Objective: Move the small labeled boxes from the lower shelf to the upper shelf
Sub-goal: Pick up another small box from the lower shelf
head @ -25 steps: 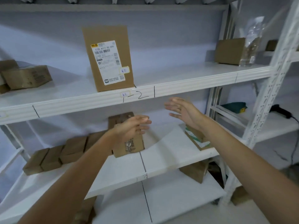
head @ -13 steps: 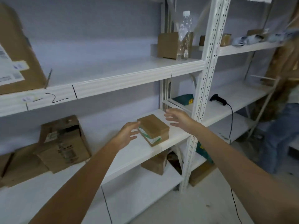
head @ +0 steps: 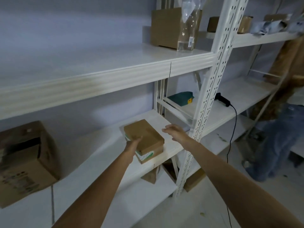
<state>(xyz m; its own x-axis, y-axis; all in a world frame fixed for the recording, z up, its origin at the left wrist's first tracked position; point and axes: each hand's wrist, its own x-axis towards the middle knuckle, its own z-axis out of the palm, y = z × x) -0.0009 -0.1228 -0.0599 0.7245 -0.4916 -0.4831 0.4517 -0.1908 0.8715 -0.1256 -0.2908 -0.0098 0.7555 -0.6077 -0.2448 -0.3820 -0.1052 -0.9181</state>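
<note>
Your left hand point(head: 132, 143) presses against the near-left side of the small brown cardboard box with a green-and-white label point(head: 144, 139), fingers tucked out of sight, so the grip is unclear. Your right hand point(head: 175, 131) hovers spread and empty just right of it. The box sits on the white lower shelf point(head: 98, 153); the white upper shelf point(head: 102, 63) above awaits it. 0 boxes look moved here; the label is unreadable.

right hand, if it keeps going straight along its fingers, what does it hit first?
Probably the small box: the right hand points left toward its right side, open, with a bare gap of lower shelf between. Depth is uncertain.
</note>
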